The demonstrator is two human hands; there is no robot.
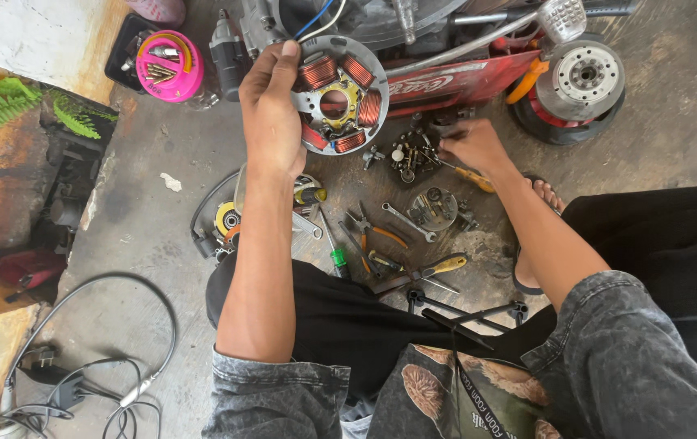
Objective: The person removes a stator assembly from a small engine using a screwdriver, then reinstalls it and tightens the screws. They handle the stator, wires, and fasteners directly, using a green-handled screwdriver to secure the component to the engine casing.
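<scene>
My left hand (271, 114) grips the coil-ringed stator plate (339, 97) at twelve o'clock while my right hand (472, 146) pinches small parts (413, 156) at two, and I reckon a loose hold could drop the plate onto the floor tools (381, 236)

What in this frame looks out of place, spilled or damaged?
Nothing looks broken. The left hand holds a stator plate with copper coils up off the floor. The right hand reaches into a heap of small parts. Pliers, a wrench and screwdrivers lie scattered across the stained concrete floor.
</scene>
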